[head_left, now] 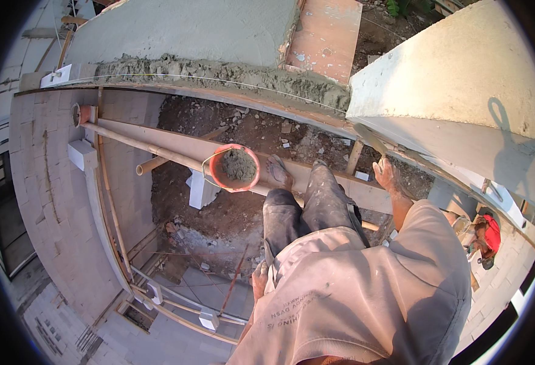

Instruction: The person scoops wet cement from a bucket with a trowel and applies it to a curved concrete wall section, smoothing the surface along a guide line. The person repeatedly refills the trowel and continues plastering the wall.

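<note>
My right hand (387,175) is closed round the handle end of a trowel (371,139), whose grey, mortar-smeared blade points up and left against the ledge below the pale wall block. My left hand (259,278) hangs beside my hip, partly covered by my shirt, its visible fingers loosely extended with nothing seen in them. An orange-red bucket (256,172) with a wire handle stands left of my feet. Grey wet mortar (237,165) fills part of it. A rough band of fresh mortar (219,74) runs along the ledge in front, with a string line (237,83) stretched over it.
I stand on a wooden plank (365,193) with a bamboo pole (140,144) alongside, above rubble-strewn ground (188,115). Block walls (55,164) rise at left. A second orange bucket (84,114) sits at the plank's far end. A person in red (490,234) is below right.
</note>
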{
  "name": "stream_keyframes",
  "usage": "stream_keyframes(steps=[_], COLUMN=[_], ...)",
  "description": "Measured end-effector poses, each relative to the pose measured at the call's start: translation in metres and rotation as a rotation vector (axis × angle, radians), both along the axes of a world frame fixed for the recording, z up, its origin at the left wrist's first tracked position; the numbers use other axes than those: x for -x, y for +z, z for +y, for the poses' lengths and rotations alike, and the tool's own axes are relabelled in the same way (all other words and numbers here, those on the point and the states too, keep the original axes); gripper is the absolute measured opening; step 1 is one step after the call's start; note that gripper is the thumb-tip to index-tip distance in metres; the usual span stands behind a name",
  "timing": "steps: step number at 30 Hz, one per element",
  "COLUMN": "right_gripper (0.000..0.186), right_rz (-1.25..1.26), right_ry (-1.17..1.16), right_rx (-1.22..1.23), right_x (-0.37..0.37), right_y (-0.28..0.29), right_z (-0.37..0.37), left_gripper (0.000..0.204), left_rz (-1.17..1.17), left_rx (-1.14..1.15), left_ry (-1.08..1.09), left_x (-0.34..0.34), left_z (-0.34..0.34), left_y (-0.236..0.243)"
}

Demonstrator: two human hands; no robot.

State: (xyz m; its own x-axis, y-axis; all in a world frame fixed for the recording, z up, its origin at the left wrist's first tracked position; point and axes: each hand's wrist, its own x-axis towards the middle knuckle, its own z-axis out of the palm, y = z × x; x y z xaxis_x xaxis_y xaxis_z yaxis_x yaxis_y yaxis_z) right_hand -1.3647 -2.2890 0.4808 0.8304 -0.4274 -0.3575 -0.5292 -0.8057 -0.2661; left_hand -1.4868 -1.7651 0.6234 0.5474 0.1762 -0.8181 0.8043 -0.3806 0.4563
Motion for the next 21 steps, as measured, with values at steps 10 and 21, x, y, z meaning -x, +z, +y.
stream_keyframes(steps=[10, 21], right_gripper=[0.028, 0.034], right_rz=[-0.214, -0.31], right_ry=[0.434, -0.511], right_rx=[-0.381, -1.039], right_x=[-0.078, -0.277], right_y=[0.115, 0.088], right_z=[0.128, 0.314], left_gripper=[0.035, 0.036], left_rz=[-0.015, -0.021], left_rx=[0.054, -0.028], left_ry=[0.081, 0.16], left_x=[0.024, 0.091], left_z=[-0.021, -0.042], left_y=[0.026, 0.048])
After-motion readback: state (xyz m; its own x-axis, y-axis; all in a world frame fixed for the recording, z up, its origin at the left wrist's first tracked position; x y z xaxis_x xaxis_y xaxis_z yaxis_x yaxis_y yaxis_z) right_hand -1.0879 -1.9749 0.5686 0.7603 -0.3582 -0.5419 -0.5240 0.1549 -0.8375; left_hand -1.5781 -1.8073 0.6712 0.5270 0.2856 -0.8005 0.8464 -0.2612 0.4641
